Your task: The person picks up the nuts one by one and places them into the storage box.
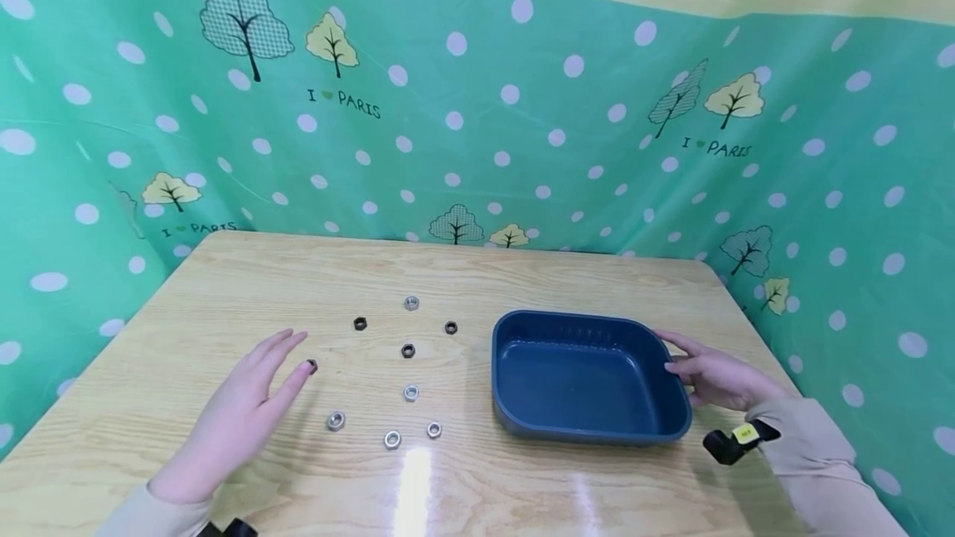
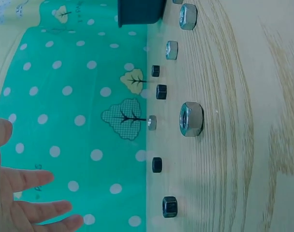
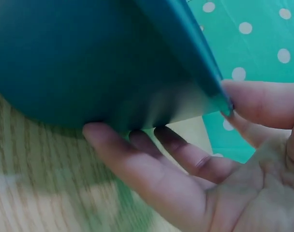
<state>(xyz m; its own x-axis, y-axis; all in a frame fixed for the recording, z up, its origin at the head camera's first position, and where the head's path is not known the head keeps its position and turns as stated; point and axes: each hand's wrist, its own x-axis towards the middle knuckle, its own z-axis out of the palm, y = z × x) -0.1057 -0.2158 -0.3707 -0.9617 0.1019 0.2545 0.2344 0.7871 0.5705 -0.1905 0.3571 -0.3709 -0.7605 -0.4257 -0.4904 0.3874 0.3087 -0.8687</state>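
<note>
A dark blue rectangular bin [image 1: 589,435] stands at the right of the table. My right hand [image 1: 716,375] grips its right side; in the right wrist view the thumb [image 3: 260,99] is at the rim and the other fingers [image 3: 132,162] lie against the outer wall. My left hand [image 1: 249,404] hovers with loosely extended fingers over the left part of the table, holding nothing. Between hand and bin lie several loose hex nuts, some black [image 1: 408,350], others silver [image 1: 411,393]. One black nut [image 1: 312,366] shows right beside the left thumb tip in the head view.
The wooden table [image 1: 298,272] has a polka-dot green curtain [image 1: 462,147] behind it and along both sides. A large silver nut [image 2: 192,119] is closest in the left wrist view. A black wrist device [image 1: 731,444] with a yellow label sits at the right sleeve.
</note>
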